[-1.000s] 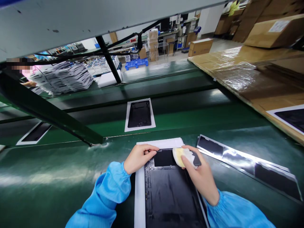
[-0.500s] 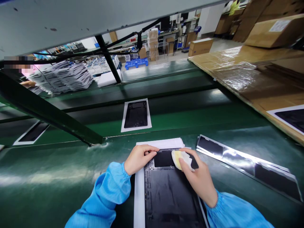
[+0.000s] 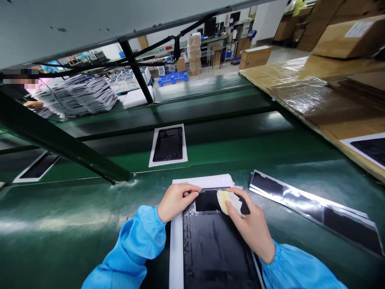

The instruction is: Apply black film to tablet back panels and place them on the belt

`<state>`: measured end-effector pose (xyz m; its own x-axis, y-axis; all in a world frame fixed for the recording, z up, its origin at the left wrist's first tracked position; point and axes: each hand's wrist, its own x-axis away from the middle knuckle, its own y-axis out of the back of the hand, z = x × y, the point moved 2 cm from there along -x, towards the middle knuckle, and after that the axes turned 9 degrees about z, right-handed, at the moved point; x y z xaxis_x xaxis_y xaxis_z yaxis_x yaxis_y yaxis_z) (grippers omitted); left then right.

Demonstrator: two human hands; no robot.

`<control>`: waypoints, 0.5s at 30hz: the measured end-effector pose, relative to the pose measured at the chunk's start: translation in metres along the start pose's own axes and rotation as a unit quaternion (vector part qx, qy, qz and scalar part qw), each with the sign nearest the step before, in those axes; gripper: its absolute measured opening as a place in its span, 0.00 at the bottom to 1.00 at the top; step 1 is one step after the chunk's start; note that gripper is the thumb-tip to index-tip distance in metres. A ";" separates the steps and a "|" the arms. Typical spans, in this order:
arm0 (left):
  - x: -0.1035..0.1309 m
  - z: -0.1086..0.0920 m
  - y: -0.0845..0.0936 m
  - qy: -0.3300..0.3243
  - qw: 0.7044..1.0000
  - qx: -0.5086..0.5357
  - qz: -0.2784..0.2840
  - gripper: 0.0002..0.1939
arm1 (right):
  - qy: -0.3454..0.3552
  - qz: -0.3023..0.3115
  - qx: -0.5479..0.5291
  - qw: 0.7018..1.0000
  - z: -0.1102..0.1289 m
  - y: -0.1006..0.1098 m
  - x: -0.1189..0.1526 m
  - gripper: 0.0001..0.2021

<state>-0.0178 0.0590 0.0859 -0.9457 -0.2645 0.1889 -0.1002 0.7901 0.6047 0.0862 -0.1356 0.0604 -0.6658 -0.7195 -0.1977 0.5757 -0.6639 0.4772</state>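
Right hand (image 3: 253, 228) closed on yellow-white pad (image 3: 224, 201), left hand (image 3: 177, 200) pinched together, grip unclear, black panel (image 3: 218, 249) laid beneath both, silver-black strips (image 3: 315, 212) placed right, second panel (image 3: 167, 144) set ahead, left view partly blocked by green post (image 3: 69, 144)

- A grey panel (image 3: 99, 24) with chipped paint spans the top of the frame from the left.
- A dark green post (image 3: 63, 134) slants down from the left edge; a thinner post (image 3: 135, 70) stands upper left of centre.
- A looped black cable (image 3: 177, 48) hangs at upper centre.
- At upper left, a co-worker's hand (image 3: 33, 104) is beside piles of white flat packets (image 3: 75, 96).
- A blue pallet (image 3: 173, 78) lies at upper centre, near a tall column of boxes (image 3: 194, 52).
- At upper right, a labelled carton (image 3: 343, 40) rests on flat cardboard (image 3: 261, 74), partly covered by shiny clear film (image 3: 309, 94).
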 end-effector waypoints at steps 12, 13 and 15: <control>0.000 0.001 -0.001 0.000 1.000 -0.005 0.006 0.10 | 0.022 0.008 0.014 1.000 0.004 -0.003 -0.001 0.08; -0.001 0.001 -0.001 0.001 1.000 -0.005 0.008 0.10 | 0.023 0.008 0.016 1.000 0.004 -0.003 -0.001 0.08; -0.001 0.001 -0.001 0.003 1.000 -0.006 0.011 0.11 | 0.022 0.009 0.021 1.000 0.004 -0.004 -0.001 0.08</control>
<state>-0.0172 0.0590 0.0850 -0.9457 -0.2505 0.2071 -0.0759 0.7897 0.6088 0.0823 -0.1313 0.0624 -0.6337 -0.7402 -0.2248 0.5669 -0.6421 0.5161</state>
